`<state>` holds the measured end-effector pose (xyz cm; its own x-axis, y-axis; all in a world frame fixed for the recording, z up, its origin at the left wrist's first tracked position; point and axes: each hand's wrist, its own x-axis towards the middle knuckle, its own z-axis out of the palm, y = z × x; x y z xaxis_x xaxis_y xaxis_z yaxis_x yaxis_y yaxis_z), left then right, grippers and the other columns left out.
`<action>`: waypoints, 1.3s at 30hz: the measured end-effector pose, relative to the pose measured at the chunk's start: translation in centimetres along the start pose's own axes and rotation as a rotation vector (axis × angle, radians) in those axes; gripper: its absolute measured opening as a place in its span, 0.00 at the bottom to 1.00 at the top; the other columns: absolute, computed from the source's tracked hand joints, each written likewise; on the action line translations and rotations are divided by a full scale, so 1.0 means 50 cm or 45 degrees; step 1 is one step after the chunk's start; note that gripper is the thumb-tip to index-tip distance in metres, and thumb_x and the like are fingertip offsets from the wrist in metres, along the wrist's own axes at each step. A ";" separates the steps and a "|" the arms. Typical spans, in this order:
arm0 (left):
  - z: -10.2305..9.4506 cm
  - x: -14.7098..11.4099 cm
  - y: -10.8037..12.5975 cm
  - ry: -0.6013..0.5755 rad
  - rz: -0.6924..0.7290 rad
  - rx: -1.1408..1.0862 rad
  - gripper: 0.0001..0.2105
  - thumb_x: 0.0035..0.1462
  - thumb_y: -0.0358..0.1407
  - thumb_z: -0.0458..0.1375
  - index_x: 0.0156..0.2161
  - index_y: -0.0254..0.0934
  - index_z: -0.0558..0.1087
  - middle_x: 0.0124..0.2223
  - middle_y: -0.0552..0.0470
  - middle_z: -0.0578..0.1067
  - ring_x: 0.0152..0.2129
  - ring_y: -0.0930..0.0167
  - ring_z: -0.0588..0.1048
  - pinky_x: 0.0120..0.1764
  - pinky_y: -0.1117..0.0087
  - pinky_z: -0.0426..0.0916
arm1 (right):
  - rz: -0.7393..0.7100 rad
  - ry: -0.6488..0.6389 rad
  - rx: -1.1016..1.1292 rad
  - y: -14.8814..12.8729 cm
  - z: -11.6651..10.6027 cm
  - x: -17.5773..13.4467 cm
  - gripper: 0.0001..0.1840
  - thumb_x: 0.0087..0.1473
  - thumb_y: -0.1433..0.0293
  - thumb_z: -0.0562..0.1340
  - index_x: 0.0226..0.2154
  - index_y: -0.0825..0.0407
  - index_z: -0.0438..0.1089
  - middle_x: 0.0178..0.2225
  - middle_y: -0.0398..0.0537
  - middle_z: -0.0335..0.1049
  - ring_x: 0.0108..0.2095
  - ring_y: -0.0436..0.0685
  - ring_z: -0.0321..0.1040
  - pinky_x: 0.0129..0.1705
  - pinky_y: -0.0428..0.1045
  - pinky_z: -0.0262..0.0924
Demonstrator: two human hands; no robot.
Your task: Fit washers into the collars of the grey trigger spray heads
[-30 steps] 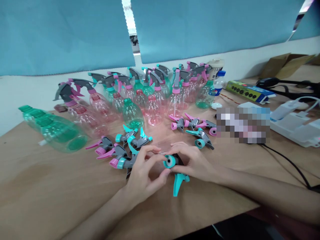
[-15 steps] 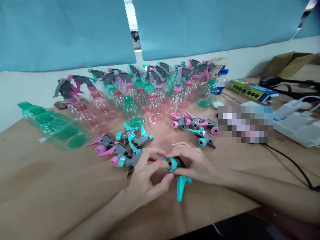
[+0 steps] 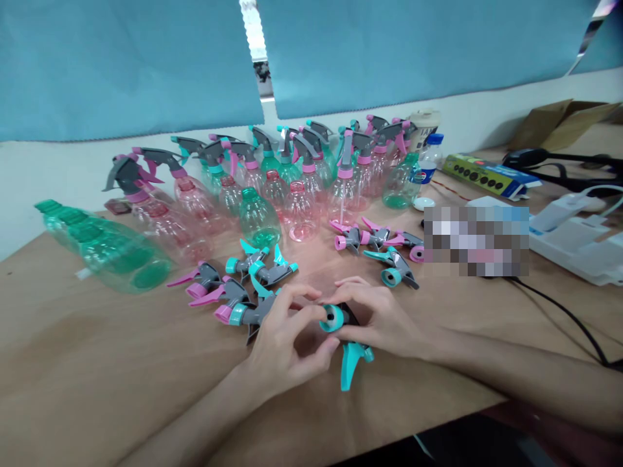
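In front of me, just above the table, is a trigger spray head [image 3: 354, 353] with a grey body, a turquoise trigger and a turquoise collar whose open end faces me. My right hand [image 3: 377, 318] grips its grey body, most of which the fingers hide. My left hand [image 3: 287, 337] curves around the collar from the left, its index fingertip touching the rim and its thumb just below. Behind my left wrist lie several loose spray heads [image 3: 233, 295] in pink and turquoise. More loose spray heads [image 3: 392, 269] rest beyond my right hand.
Several pink and green bottles [image 3: 260, 220], some topped with spray heads, stand at the back. Green bottles [image 3: 117, 259] stand at the left. A soda bottle [image 3: 431, 159], a long box [image 3: 487, 176], a power strip [image 3: 579, 250] and a black cable [image 3: 564, 314] are at the right.
The spray head has turned slightly in my hands, and its trigger has shifted a little left. My left thumb has moved slightly. The bottles and loose spray heads stay put.
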<state>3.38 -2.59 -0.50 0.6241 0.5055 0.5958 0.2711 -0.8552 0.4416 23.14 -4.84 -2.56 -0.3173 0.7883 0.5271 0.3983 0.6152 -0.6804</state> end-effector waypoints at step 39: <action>0.005 -0.004 0.006 -0.036 0.001 -0.011 0.11 0.53 0.33 0.58 0.43 0.37 0.67 0.49 0.43 0.62 0.46 0.62 0.66 0.43 0.62 0.69 | 0.110 0.070 0.012 -0.002 0.004 0.003 0.18 0.43 0.64 0.71 0.38 0.49 0.71 0.37 0.45 0.75 0.43 0.58 0.69 0.45 0.53 0.63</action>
<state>3.53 -2.99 -0.65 0.6446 0.5013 0.5772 0.2641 -0.8546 0.4472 22.90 -4.79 -2.53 -0.2344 0.8378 0.4930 0.4140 0.5449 -0.7291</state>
